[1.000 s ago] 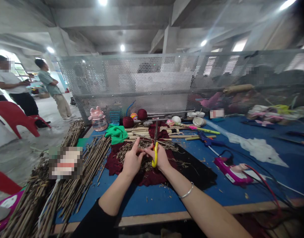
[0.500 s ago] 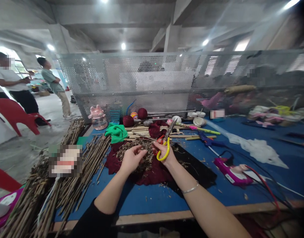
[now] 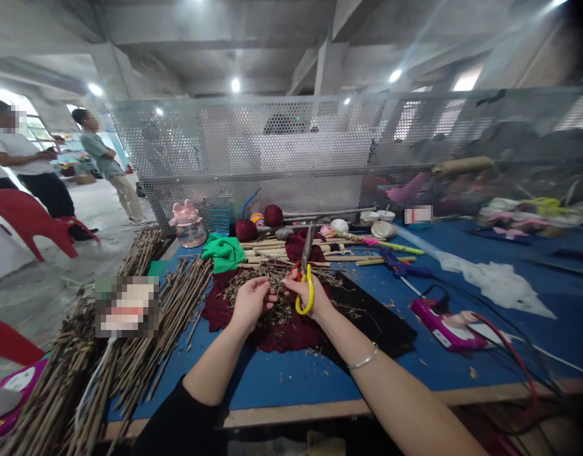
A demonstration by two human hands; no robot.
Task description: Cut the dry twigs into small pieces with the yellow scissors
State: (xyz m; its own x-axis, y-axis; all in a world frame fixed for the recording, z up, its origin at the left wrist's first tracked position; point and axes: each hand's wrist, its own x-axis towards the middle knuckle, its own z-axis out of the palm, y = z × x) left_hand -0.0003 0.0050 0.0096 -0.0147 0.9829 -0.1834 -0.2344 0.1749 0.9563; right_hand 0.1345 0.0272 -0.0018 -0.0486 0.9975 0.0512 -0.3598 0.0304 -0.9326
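Over a heap of dry brown plant scraps point(image 3: 239, 282), my left hand point(image 3: 249, 305) has its thumb and fingers curled together in a pinch. Whatever lies in that pinch is too small to make out. My right hand point(image 3: 320, 297), a short way to the right, is closed around scissors point(image 3: 307, 259) with a yellow handle loop and a red one, blades pointing up and away. Its thumb and forefinger reach towards the left fingertips. Beneath both hands spreads a dark red cloth point(image 3: 284, 339), with a black sheet point(image 3: 381, 323) at its right.
Bundles of dry stalks point(image 3: 151, 335) cover the left side. Behind the scraps lie pale sticks point(image 3: 267, 248), a green cloth point(image 3: 224, 253) and yarn balls point(image 3: 246, 230). At right are a glue gun point(image 3: 400, 266) and a magenta power strip point(image 3: 450, 326) with cables. A mesh panel point(image 3: 187, 152) stands behind.
Both hands moved apart from each other, then drew a little closer again. The scissors tilted to the right and came back nearly upright, staying in my right hand. Left fingers curled in.
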